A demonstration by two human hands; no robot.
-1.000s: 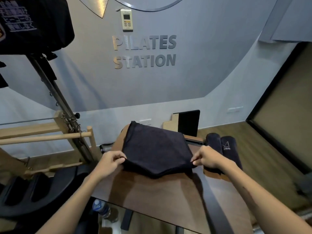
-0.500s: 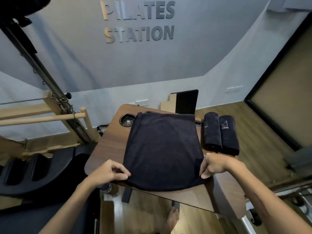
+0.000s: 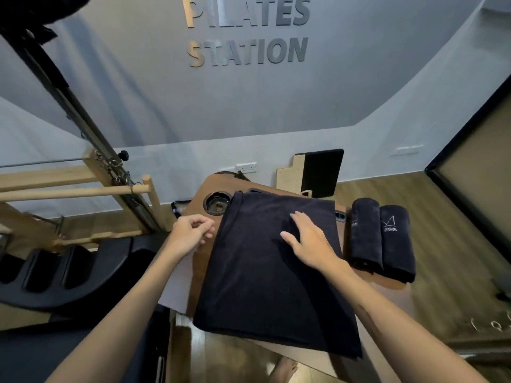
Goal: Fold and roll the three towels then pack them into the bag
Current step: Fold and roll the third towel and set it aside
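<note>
Both hands have left the near corners they pinched half a second ago: the right hand [image 3: 307, 239] now lies flat on the third towel [image 3: 276, 269], up toward its 1 o'clock quarter, and the left hand [image 3: 190, 233] has lifted off to hover just beside the cloth's 10 o'clock edge.

Head view, the only one: the dark towel lies folded into a broad panel on the wooden tabletop [image 3: 203, 261], its near hem hanging a little over the 6 o'clock edge. At 3 o'clock, the two rolled towels [image 3: 383, 239] lie side by side, touching each other and apart from the flat one. No bag can be made out with certainty.

The cloth looks soft, limp and light, thick enough to grip itself and not slip, with nothing fragile about it. It should crease wherever it is pressed and sag wherever it is unsupported, so I judge the best hold to be at two corners of one short edge, or flat palms along a hem to begin a tight roll.

Right fingers [image 3: 297, 221] are spread and laid open, palm down, pressing or smoothing the pile; they grasp nothing. Left fingers [image 3: 204, 225] are curled loosely inward, thumb near the fingertips, empty, and seemingly not touching the towel.
</note>
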